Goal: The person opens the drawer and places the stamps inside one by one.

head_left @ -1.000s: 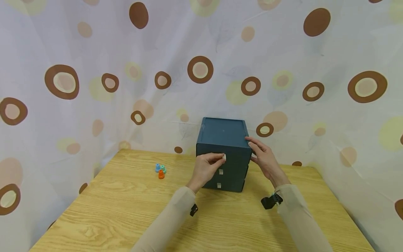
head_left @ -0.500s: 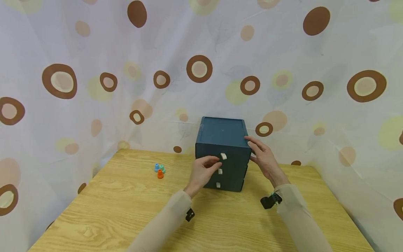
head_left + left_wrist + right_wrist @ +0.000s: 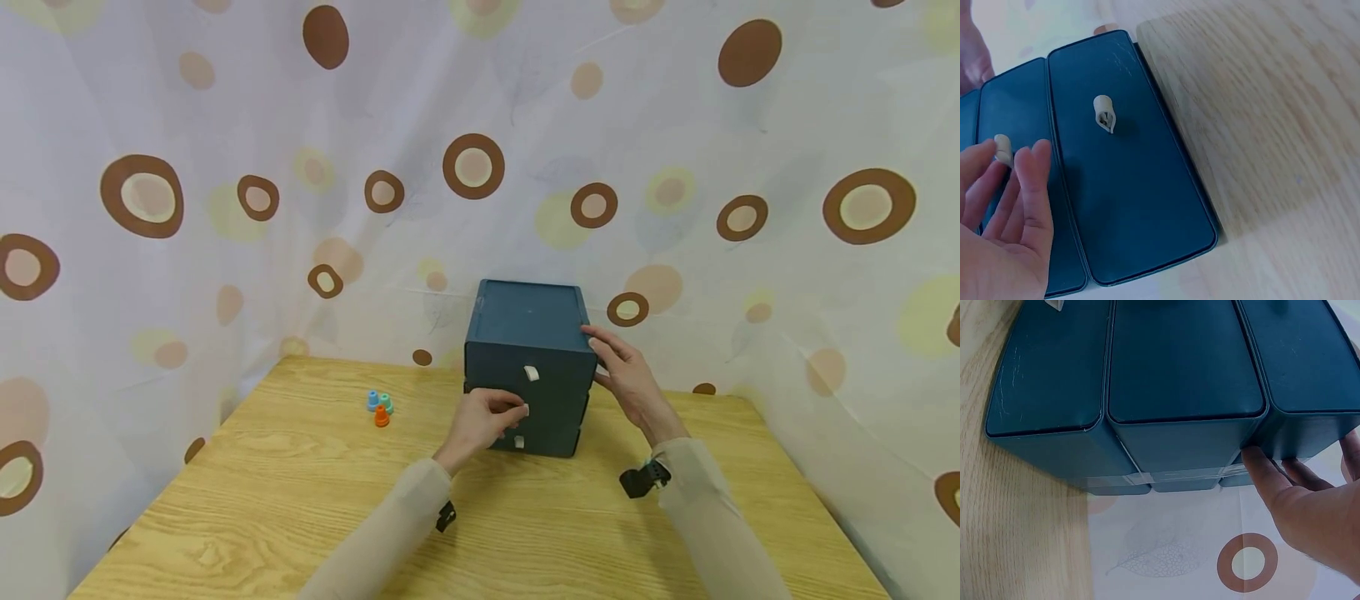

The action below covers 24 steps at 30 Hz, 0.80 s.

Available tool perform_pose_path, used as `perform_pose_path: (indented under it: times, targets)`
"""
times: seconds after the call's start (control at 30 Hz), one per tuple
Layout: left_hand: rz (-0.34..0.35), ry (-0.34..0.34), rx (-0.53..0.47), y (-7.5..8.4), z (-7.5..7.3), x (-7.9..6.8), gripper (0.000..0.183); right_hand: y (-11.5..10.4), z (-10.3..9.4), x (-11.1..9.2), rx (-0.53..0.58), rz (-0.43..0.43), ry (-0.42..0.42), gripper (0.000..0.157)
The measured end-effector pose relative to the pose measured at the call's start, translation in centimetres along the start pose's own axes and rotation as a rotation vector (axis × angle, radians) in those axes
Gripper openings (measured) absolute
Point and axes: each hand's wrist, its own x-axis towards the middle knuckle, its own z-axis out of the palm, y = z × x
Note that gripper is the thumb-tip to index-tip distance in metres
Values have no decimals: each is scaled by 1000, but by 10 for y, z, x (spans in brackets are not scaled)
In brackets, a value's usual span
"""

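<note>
A dark blue drawer cabinet (image 3: 528, 312) with three stacked drawers stands on the table, all drawers pushed in. Each drawer front carries a small whitish pull tab. At the middle drawer, my left hand (image 3: 480, 423) pinches the tab (image 3: 1002, 150) between thumb and fingertips. The top tab (image 3: 532, 373) is uncovered above that hand, and the bottom tab (image 3: 1104, 112) also shows in the left wrist view. My right hand (image 3: 632, 382) rests on the cabinet's upper right side, one finger over the top edge. In the right wrist view its fingers (image 3: 1266, 472) lie fairly straight against the side wall.
Three small stepped pegs, one blue (image 3: 372, 401), one teal (image 3: 386, 403) and one orange (image 3: 382, 416), stand on the wooden table (image 3: 262, 492) left of the cabinet. A spotted curtain (image 3: 405, 100) hangs behind the table.
My left hand has let go of the top drawer's tab and moved down to the middle drawer's tab. The right hand has stayed at the cabinet's right side.
</note>
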Motion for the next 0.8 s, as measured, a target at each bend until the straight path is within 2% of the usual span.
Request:
perform_pose_path:
  times: [0.1,0.33,0.6,0.8]
  targets:
    - [-21,-7,-2,-1,2,0,16,-1,0,0,0,2,-1,56]
    - [-47,24,12,-2,5,0,13,-4,2,-2,0,9,-4,56]
    - [-21,12,23,-2,4,-4,13,0,0,1,6,1,-9,57]
    - [-29,-8,20,1,3,-10,13,0,0,0,8,-1,-11,56]
